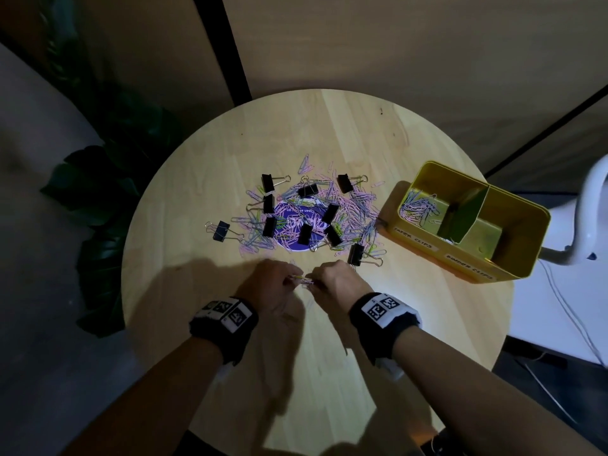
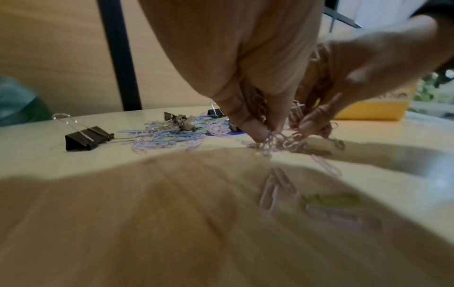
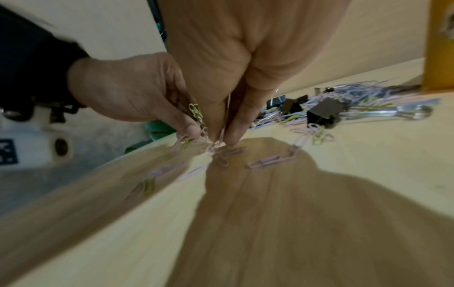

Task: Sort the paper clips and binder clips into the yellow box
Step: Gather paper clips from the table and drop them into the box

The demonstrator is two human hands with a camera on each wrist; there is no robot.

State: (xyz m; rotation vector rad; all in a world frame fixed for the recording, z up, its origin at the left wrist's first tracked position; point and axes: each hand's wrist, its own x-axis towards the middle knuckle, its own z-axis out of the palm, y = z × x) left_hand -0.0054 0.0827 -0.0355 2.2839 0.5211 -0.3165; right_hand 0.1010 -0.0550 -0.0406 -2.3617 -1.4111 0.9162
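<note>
Near the front of the round wooden table [image 1: 378, 324], my left hand [image 1: 289, 278] and right hand [image 1: 317, 280] meet, both pinching a tangled bunch of pastel paper clips [image 1: 304, 281]. In the left wrist view my left hand's fingertips [image 2: 255, 132] press the bunch [image 2: 282, 142] on the wood. The right wrist view shows my right hand [image 3: 221, 138] on the same bunch, a linked string of clips [image 3: 275, 159] trailing away. Behind lies the big pile of paper clips [image 1: 355, 205] with several black binder clips [image 1: 221, 231]. The yellow box [image 1: 427, 246] stands at the right, paper clips [image 1: 419, 205] in its left compartment.
A purple round disc [image 1: 296, 245] lies under the pile. Dark plant leaves [image 1: 98, 192] stand off the table's left edge. A white object [image 1: 592, 209] and cables sit beyond the box on the right. A few loose clips [image 2: 272, 190] lie on the wood near my wrists.
</note>
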